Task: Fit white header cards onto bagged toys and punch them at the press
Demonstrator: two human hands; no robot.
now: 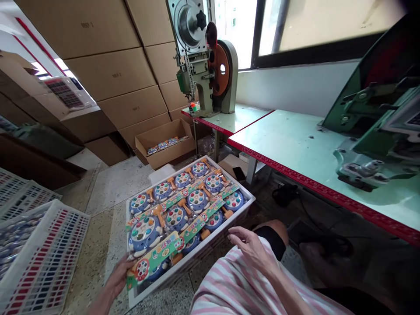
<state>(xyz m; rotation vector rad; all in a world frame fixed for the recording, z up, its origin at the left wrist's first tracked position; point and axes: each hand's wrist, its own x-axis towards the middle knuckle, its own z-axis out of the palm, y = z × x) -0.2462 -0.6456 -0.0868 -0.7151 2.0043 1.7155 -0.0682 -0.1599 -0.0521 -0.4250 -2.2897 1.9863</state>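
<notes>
- Workshop corner: speckled floor (100, 192), stacked cartons (116, 72) at the far left, window (311, 26) at the far right.
- Bagged toys (144, 232), blue and round with coloured buttons and orange hammers, lie in a white tray (243, 211) beside the person's legs. Rows overlap, faces up, probably so more fit flat.
- Green header card (160, 253) of the nearest pack sits toward the near-left corner; likely easiest to reach there.
- Left hand (120, 273) is at that corner, fingers touching or just beside the card's end. Can't tell if they pinch card, bag or rim; fingertips partly hidden.
- Right hand (247, 243) hangs over the lap, right of the tray and apart from it. Fingers loosely curved, nothing seen in them; palm side faces away.
- Tray seems set low and close for seated reach. What's under its near side: unclear. Bottom layer hidden by packs on top.
- Open carton (170, 157) beyond the tray holds similar toys; depth not visible.
- Pale worktable (288, 135) to the right carries a press machine (206, 85) at its far end, with a second machine (370, 127) cut off by the right edge.
- White basket (59, 245) at near left is cropped; contents blurred.
</notes>
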